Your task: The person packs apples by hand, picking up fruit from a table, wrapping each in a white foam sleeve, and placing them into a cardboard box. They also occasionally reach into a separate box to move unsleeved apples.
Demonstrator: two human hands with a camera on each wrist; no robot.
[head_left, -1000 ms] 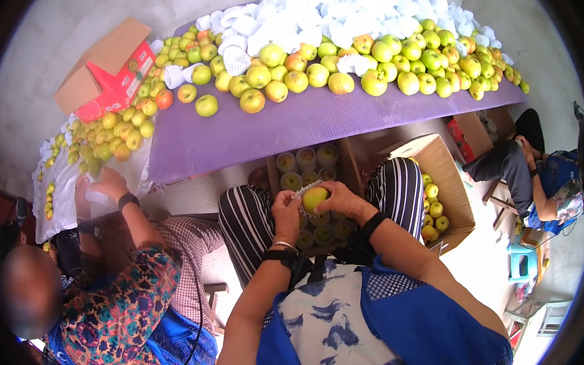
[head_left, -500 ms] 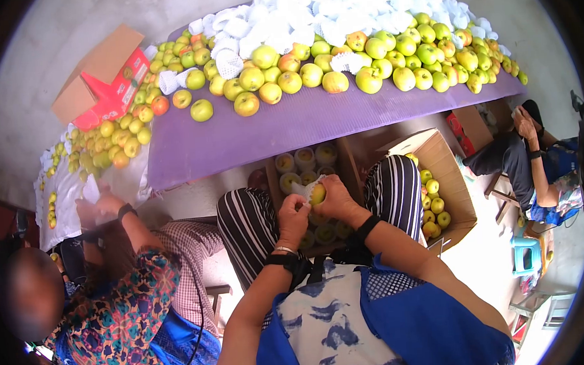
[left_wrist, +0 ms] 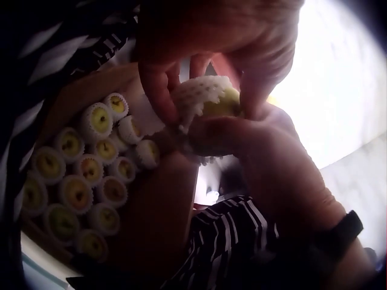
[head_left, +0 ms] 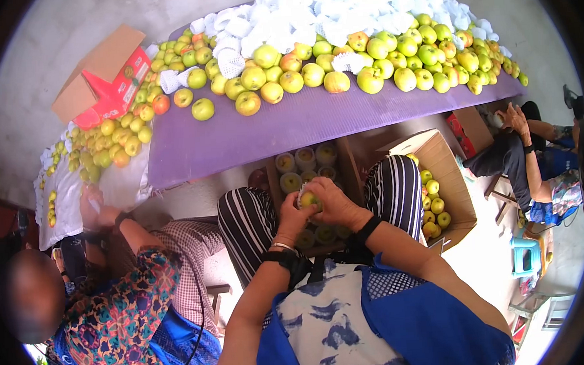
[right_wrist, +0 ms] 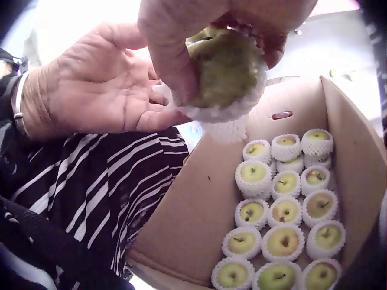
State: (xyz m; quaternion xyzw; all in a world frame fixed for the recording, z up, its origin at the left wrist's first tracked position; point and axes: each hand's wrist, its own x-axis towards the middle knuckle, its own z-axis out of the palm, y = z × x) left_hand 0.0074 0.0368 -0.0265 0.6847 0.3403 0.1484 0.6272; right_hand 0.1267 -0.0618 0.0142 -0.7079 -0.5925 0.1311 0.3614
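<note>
Between the person's knees, both hands hold one yellow-green apple partly inside a white foam net. The right hand grips it from above; in the right wrist view its thumb and fingers press on the apple, with the net around its lower side. The left hand is on the near left side. In the left wrist view the left hand has its fingers around the net, and the right thumb lies across the apple.
Below the hands stands a carton with rows of netted apples. Another carton of bare apples is at the right. Apples and nets are piled on the purple table. People sit at left and right.
The left hand, a little below the apple half a second ago, is back against it. The right hand has stayed on the apple, which is lower and further left than a second ago.
</note>
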